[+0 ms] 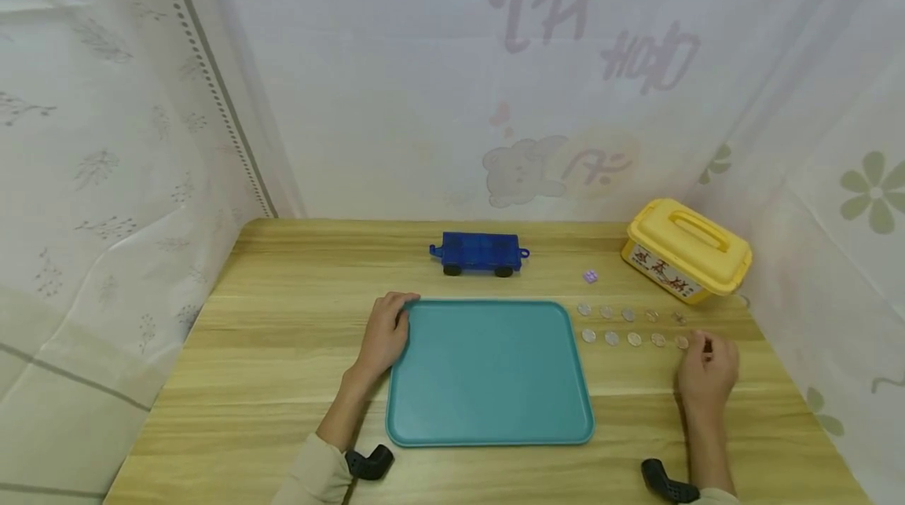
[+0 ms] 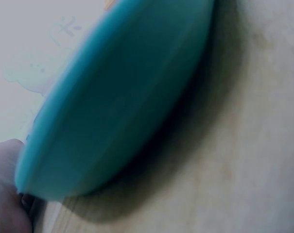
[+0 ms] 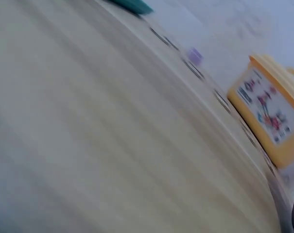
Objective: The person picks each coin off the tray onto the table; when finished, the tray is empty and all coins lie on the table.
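A teal tray (image 1: 491, 371) lies on the wooden table. My left hand (image 1: 385, 332) rests at its far left corner, the fingers touching the rim. The left wrist view shows the tray's side wall (image 2: 112, 107) large and blurred, with part of that hand at its end. Two rows of small round coins (image 1: 634, 339) lie right of the tray. My right hand (image 1: 709, 370) is beside the near row's rightmost coin (image 1: 682, 342), fingers loosely curled. Whether it pinches anything is hidden. Only a sliver of it shows in the right wrist view.
A yellow lidded box (image 1: 686, 250) with a handle stands at the back right. Left of it lies a small purple piece (image 1: 590, 276). A blue toy wagon (image 1: 481, 252) stands behind the tray. Patterned cloth (image 1: 396, 96) hangs around the table.
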### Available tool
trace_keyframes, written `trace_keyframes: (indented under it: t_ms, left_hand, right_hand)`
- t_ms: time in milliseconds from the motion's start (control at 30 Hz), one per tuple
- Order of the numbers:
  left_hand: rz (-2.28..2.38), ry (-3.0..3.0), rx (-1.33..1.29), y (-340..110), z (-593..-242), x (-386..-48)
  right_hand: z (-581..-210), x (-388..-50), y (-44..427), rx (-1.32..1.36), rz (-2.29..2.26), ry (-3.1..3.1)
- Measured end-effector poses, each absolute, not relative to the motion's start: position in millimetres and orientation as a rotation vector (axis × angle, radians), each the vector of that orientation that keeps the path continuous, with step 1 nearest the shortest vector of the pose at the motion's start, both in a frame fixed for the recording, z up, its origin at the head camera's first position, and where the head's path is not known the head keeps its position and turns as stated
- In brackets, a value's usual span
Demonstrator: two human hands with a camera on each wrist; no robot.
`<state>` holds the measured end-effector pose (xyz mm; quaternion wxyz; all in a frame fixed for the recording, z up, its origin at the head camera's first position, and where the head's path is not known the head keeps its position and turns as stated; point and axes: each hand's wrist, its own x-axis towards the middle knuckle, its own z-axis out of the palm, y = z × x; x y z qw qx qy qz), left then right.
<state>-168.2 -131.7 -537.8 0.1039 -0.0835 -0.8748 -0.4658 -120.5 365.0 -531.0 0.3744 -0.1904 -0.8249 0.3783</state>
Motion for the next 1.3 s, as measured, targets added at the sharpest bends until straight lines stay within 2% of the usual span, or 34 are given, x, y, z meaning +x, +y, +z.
trace_keyframes:
  t_ms: [167,367,567,800,1300]
  left_hand:
    - [-1.363,-2.573,-0.257,-132,-537,-169]
    - [-1.374,-2.564,-0.246,-132,-534,-169]
    - [-1.369,-2.583,-0.257,-132,-532,-171]
    - [-1.362,-2.589,-0.248,-136,-530,-171]
    - [-1.319,-2.592,-0.243,-133,-536,-167]
  right_hand:
    - [-532,-124,321,-0.285,1.081,-2.093]
    - [-533,-136,252,0.080,1.292,-2.150]
    - [-517,-135,211,0.171,1.411,-2.236]
    - [-534,-145,217,0.214,1.353,-2.283]
    - [-540,-142,221,0.208,1.460,-2.291]
